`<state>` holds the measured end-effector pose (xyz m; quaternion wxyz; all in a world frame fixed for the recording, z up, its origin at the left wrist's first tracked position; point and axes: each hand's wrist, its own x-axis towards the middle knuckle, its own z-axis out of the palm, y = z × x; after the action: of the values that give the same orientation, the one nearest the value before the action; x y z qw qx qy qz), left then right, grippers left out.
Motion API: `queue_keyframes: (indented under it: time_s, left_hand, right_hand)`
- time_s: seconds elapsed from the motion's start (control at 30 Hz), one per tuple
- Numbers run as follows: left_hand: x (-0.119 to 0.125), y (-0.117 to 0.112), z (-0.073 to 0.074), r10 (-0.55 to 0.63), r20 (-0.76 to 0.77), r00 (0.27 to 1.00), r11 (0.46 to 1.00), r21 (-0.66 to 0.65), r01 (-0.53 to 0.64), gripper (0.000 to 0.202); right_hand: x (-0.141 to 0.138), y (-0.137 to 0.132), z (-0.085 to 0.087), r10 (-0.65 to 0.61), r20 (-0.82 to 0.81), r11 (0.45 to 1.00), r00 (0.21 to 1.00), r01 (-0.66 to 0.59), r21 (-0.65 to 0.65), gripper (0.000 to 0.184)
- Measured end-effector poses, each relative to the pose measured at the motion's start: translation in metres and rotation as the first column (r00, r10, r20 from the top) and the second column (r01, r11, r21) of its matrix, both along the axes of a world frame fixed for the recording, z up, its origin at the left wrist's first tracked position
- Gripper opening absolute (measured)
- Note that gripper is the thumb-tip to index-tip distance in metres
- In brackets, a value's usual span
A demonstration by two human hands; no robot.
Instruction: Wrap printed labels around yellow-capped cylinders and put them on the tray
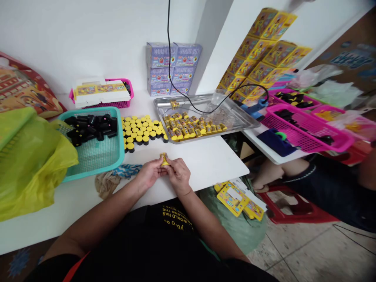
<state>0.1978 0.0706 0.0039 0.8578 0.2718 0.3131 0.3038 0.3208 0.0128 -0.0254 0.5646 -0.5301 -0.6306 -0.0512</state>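
Over the front of the white table, my left hand and my right hand come together, fingers closed around a small yellow wrapped container with a printed label. My thumbs and fingertips cover part of it. Just beyond stand several black pots with yellow lids, packed side by side. A metal tray to their right carries many similar yellow wrapped containers, mostly in rows. On the left, a teal basket holds a heap of black cylinders.
A crumpled cloth lies left of my hands, near a yellow-green bag. Purple boxes and yellow boxes are stacked behind. A black cable hangs over the tray. Pink baskets and a seated person's leg are at right.
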Motion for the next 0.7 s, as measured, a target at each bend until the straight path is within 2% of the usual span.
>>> queue_keyframes:
  time_s: [0.17,0.33,0.53,0.7]
  left_hand:
    - [-0.0002,0.0,0.0021,0.011,-0.002,1.0,1.0,-0.005,-0.011,0.022]
    - [-0.0018,0.0058,0.0052,0.001,0.01,1.0,1.0,-0.004,-0.001,0.017]
    - [-0.0021,0.0043,0.0093,0.037,-0.008,0.999,0.998,0.048,-0.036,0.027]
    - [-0.0025,0.0045,0.0089,0.067,-0.005,0.998,0.996,0.058,-0.067,0.025]
  right_hand:
    - [0.0012,0.0003,-0.0004,-0.016,-0.005,1.0,1.0,0.016,-0.002,0.019]
    - [0.0022,0.0021,0.0002,-0.023,-0.016,0.998,1.0,0.022,-0.058,0.027]
    - [-0.0018,0.001,-0.0017,-0.005,0.061,0.999,0.998,0.008,-0.046,0.026]
    - [-0.0028,-0.0012,0.0009,0.012,-0.013,0.999,1.0,-0.012,-0.043,0.031]
